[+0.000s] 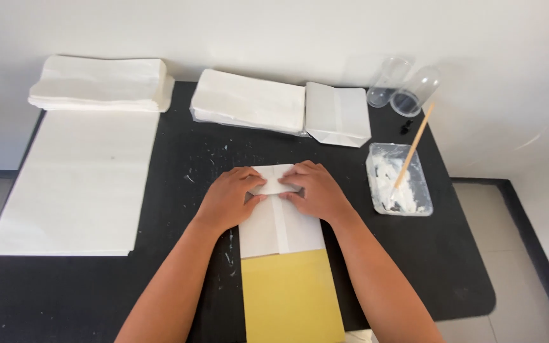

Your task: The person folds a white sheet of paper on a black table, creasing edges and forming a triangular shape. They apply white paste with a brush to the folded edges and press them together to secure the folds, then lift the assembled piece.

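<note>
beside the hands, a glue tub and paper stacks.

The picture is bright, with soft, even light and no hard dark shadows. The white wall far above the hands glows and looks a bit washed out. Thin, pale shadows sit under the left hand and the right hand, on the white paper they press. To the right of the hands, the clear tub and the two clear cups catch small shiny spots of light. The black table has a faint dull shine. Things look sharp near the hands. Straight lines bend a little at the edges, far from the hands
</note>
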